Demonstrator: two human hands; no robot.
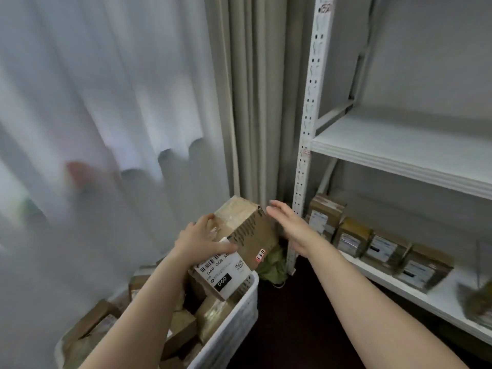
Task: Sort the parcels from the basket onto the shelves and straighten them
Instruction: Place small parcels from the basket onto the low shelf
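Parcel is gripped by left hand, tilted over far corner of basket; right hand, spread and empty just beside it, is best set under its far end before it is shelved.

Brown parcel, white barcode label; white basket; white shelf; beige curtain.

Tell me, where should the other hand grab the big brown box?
On the bare right side of the box, coming from the right. It is wide and tilted over the basket, and the left hand holds its left side near the white label, so the open right hand probably steadies it best pressing from the opposite face.
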